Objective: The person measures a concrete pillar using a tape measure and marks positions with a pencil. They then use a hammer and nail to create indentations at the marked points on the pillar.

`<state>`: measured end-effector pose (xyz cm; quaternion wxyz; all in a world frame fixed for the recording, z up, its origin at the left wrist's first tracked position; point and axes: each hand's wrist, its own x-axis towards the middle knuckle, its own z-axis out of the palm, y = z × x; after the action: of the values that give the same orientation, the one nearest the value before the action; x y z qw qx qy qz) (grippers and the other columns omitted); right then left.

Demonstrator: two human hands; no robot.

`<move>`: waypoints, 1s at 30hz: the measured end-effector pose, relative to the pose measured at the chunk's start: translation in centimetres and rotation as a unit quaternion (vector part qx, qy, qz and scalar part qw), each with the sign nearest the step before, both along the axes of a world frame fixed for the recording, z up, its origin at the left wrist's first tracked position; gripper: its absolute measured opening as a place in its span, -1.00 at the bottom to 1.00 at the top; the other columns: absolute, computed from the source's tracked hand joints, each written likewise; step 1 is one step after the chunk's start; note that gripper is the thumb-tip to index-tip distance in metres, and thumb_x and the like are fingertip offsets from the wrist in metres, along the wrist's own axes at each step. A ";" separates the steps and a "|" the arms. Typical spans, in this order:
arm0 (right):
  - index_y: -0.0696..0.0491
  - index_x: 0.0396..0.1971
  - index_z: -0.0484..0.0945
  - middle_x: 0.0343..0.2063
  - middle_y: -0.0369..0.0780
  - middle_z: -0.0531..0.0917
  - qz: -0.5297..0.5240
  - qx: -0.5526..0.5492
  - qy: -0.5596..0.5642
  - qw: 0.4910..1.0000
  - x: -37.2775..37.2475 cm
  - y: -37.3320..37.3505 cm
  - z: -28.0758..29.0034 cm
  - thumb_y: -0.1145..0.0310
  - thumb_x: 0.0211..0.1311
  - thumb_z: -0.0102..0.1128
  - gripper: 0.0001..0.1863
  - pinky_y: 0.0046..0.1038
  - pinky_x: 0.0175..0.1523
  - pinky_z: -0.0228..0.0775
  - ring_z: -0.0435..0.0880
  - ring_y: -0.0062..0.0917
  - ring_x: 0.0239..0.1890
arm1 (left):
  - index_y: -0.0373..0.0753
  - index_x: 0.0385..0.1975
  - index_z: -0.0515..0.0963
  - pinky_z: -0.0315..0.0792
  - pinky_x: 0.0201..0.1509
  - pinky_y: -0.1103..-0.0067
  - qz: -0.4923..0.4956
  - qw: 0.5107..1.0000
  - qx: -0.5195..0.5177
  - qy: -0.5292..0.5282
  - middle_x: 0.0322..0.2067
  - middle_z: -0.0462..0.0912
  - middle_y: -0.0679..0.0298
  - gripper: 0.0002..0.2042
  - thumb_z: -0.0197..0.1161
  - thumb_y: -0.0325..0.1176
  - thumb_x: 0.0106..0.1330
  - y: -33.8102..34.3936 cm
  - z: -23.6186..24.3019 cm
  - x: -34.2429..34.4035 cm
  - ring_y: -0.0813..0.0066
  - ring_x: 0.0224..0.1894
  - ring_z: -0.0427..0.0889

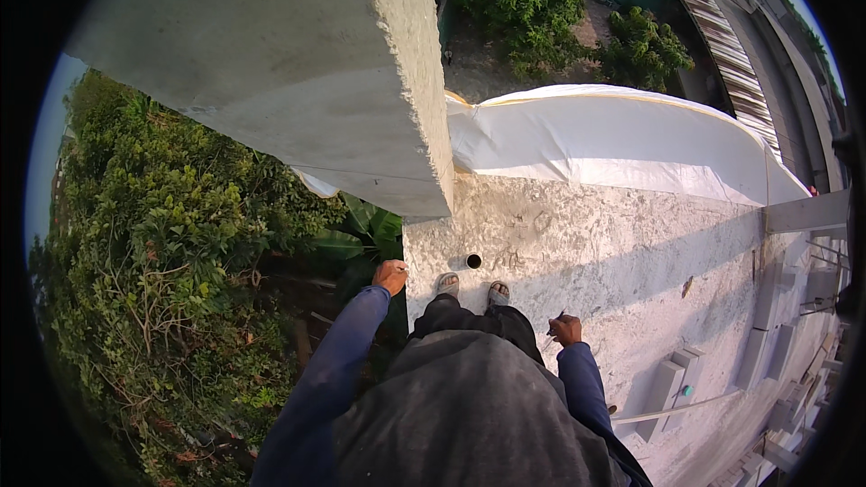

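Observation:
My left hand point(391, 277) is held out at the left edge of the pale concrete slab point(586, 243). Its fingers are curled closed, and anything inside them is too small to make out. On the right, my right hand point(566, 329) hangs over the slab with its fingers closed. A small, thin, dark thing shows at those fingers, its kind unclear. Between the hands are my two sandalled feet point(498, 293). Just in front of them a round dark opening point(474, 261), a hole or pipe mouth, shows in the slab.
A tall concrete wall point(298, 63) rises ahead on the left. White sheeting point(613, 135) lines the far edge. Beyond the left edge lie trees point(171, 261) at a lower level. Concrete blocks point(666, 392) and a long thin bar point(677, 408) are at the right.

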<state>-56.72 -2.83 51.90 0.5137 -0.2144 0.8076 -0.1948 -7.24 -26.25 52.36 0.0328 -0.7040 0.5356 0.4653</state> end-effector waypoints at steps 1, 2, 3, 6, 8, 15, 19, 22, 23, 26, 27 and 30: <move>0.27 -0.37 0.71 -0.51 -0.09 0.76 -0.007 0.012 0.004 1.000 -0.1 0.5 -0.2 0.31 0.13 0.38 -0.72 -0.42 -0.50 0.59 0.75 -0.42 -0.55 | -0.22 0.10 0.67 0.52 0.26 0.33 -0.002 1.000 0.009 0.013 0.07 0.72 0.03 -0.59 0.30 -0.18 0.30 1.5 -0.2 -1.3 0.06 0.14 0.68; 0.27 -0.37 0.71 -0.52 -0.10 0.75 0.005 -0.006 0.003 1.000 0.0 1.0 -0.4 0.31 0.13 0.38 -0.72 -0.43 -0.50 0.57 0.73 -0.44 -0.57 | -0.20 0.09 0.68 0.52 0.25 0.33 -0.010 1.000 0.019 0.019 0.05 0.73 0.03 -0.59 0.31 -0.18 0.29 2.6 -0.4 -2.7 0.06 0.13 0.69; 0.27 -0.37 0.71 -0.53 -0.10 0.75 -0.008 -0.026 -0.010 1.000 -0.2 1.3 -0.6 0.31 0.14 0.38 -0.72 -0.43 -0.51 0.56 0.72 -0.45 -0.57 | -0.20 0.07 0.68 0.53 0.24 0.34 -0.019 0.999 0.045 0.001 0.01 0.75 0.04 -0.59 0.31 -0.18 0.27 3.5 -0.6 -4.0 0.06 0.11 0.70; 0.27 -0.38 0.70 -0.56 -0.12 0.73 -0.042 0.002 0.002 0.999 -0.8 2.7 -1.1 0.30 0.16 0.38 -0.72 -0.43 -0.53 0.51 0.70 -0.47 -0.58 | -0.28 0.04 0.68 0.58 0.11 0.38 -0.046 0.999 0.012 0.025 -0.08 0.76 -0.03 -0.60 0.37 -0.18 0.28 6.2 -1.4 -7.1 0.14 0.00 0.75; 0.27 -0.38 0.70 -0.56 -0.12 0.73 -0.069 -0.026 -0.020 0.997 -2.1 3.9 -1.5 0.29 0.17 0.39 -0.71 -0.43 -0.53 0.52 0.70 -0.47 -0.58 | -0.29 0.02 0.68 0.60 0.04 0.40 -0.053 0.998 0.014 0.020 -0.15 0.78 -0.03 -0.60 0.36 -0.18 0.27 7.1 -2.3 -9.6 0.18 -0.05 0.77; 0.25 -0.37 0.73 -0.54 -0.09 0.74 -0.138 -0.047 0.037 0.989 -12.1 14.1 -4.2 0.26 0.19 0.36 -0.71 -0.40 -0.50 0.56 0.73 -0.43 -0.56 | -0.25 -0.06 0.72 0.57 0.09 0.39 -0.119 0.992 0.027 0.021 -0.15 0.78 0.00 -0.63 0.36 -0.23 0.17 6.4 -4.9 -20.9 0.14 -0.05 0.76; 0.19 -0.36 0.77 -0.48 -0.07 0.78 0.016 -0.064 0.201 0.977 -18.5 22.6 -5.2 0.12 0.19 0.31 -0.63 -0.27 -0.34 0.64 0.77 -0.31 -0.51 | -0.33 -0.04 0.70 0.60 0.01 0.41 -0.134 0.989 0.008 0.062 -0.16 0.78 -0.01 -0.64 0.36 -0.31 0.19 5.7 -4.6 -30.5 0.22 -0.11 0.77; 0.17 -0.36 0.78 -0.40 -0.01 0.78 -0.144 0.054 0.141 0.978 -22.3 27.2 -3.8 0.05 0.16 0.34 -0.58 -0.21 -0.11 0.63 0.78 -0.17 -0.31 | -0.42 -0.01 0.67 0.61 -0.15 0.45 -0.179 0.976 0.029 0.120 -0.21 0.78 0.00 -0.64 0.34 -0.39 0.22 6.4 -3.5 -37.9 0.31 -0.19 0.77; 0.17 -0.37 0.78 -0.36 0.02 0.78 -0.215 0.086 0.104 0.967 -23.3 28.7 -3.1 0.03 0.15 0.35 -0.57 -0.19 -0.01 0.62 0.78 -0.11 -0.21 | -0.44 -0.02 0.67 0.61 -0.14 0.45 -0.174 0.975 0.040 0.131 -0.22 0.78 0.00 -0.64 0.34 -0.38 0.22 7.0 -3.1 -40.2 0.30 -0.20 0.77; 0.14 -0.31 0.79 -0.32 0.01 0.78 -0.271 0.124 0.101 0.949 -25.2 32.3 -1.4 -0.03 0.16 0.36 -0.54 -0.20 0.03 0.61 0.78 -0.11 -0.18 | -0.45 -0.02 0.66 0.59 -0.17 0.48 -0.252 0.959 0.016 0.130 -0.24 0.78 0.01 -0.63 0.32 -0.37 0.22 8.7 -2.0 -46.0 0.33 -0.26 0.75; 0.14 -0.29 0.79 -0.31 0.01 0.78 -0.323 0.145 0.085 0.931 -25.9 33.3 -1.0 -0.03 0.16 0.37 -0.53 -0.20 0.04 0.60 0.78 -0.11 -0.17 | -0.45 -0.02 0.66 0.59 -0.19 0.49 -0.294 0.945 0.000 0.142 -0.25 0.78 0.02 -0.63 0.32 -0.36 0.23 9.1 -1.6 -48.2 0.35 -0.28 0.75; 0.20 -0.31 0.76 -0.35 0.01 0.78 -0.335 0.128 0.136 0.923 -26.7 35.4 -0.1 -0.02 0.17 0.38 -0.51 -0.22 -0.03 0.63 0.79 -0.14 -0.24 | -0.45 -0.02 0.67 0.58 -0.25 0.51 -0.366 0.923 0.017 0.113 -0.27 0.78 0.02 -0.63 0.31 -0.36 0.23 10.0 -0.6 -53.2 0.37 -0.33 0.75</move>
<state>-83.43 32.59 51.75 0.3262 0.1118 0.9126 -0.2199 -60.44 -16.24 51.75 0.1519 -0.4007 0.7485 0.5061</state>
